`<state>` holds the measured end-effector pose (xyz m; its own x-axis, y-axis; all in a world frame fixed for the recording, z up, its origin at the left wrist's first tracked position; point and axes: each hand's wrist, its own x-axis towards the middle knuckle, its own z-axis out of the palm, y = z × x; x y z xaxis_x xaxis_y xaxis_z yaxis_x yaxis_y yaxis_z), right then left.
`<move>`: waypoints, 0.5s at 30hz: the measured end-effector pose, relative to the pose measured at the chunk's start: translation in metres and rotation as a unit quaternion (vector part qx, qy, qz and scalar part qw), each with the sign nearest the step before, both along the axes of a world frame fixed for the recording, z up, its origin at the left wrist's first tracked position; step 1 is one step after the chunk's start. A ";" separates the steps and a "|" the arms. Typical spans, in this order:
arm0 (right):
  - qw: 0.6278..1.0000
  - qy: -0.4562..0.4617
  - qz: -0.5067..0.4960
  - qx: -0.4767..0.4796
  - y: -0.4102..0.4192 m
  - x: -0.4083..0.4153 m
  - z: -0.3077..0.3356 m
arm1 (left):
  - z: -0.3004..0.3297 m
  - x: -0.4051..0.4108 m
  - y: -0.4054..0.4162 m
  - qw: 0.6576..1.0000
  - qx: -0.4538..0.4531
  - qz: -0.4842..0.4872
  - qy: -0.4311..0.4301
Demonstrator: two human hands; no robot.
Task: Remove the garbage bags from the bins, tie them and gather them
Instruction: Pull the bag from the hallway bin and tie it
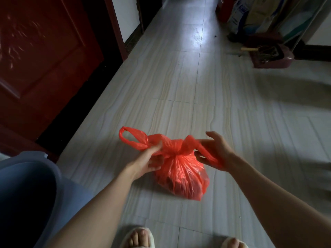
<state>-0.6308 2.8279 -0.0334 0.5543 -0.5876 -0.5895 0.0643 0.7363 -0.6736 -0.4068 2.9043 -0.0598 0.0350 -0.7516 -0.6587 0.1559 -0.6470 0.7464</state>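
Tying red bag [180, 172] on floor [232, 122], frame centre.
Left hand [146, 161] pinches one handle loop; right hand [213, 151], fingers half-open, hooks the other — pulled apart, likely cinching the knot.

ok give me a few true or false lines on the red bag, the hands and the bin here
1. The red bag sits on the tiled floor. True.
2. The left hand grips one of the bag's handles. True.
3. The right hand is well clear of the bag. False: the other handle strip runs through it, though its fingers are fairly spread.
4. The bag is still inside the blue bin. False: it lies out on the floor, to the right of the bin.
5. The bag's neck is gathered together at the top. True.
6. The bag is black. False: it is red-orange and partly see-through.
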 end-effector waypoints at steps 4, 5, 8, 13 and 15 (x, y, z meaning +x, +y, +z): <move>0.986 -0.085 -0.113 0.088 0.007 0.005 -0.005 | -0.006 -0.010 0.004 0.996 -0.034 -0.031 -0.079; 0.978 -0.096 -0.153 0.104 0.009 0.007 -0.006 | -0.006 -0.014 0.004 0.988 -0.042 -0.027 -0.143; 0.976 -0.057 -0.187 0.100 0.016 0.011 -0.013 | -0.008 -0.020 0.001 0.926 -0.099 -0.037 -0.363; 0.976 0.169 -0.038 -0.135 0.027 0.031 -0.017 | -0.003 -0.028 -0.008 0.938 -0.181 0.059 -0.290; 0.973 0.162 -0.076 -0.146 0.028 0.038 -0.018 | 0.001 -0.034 -0.013 0.950 -0.171 0.083 -0.248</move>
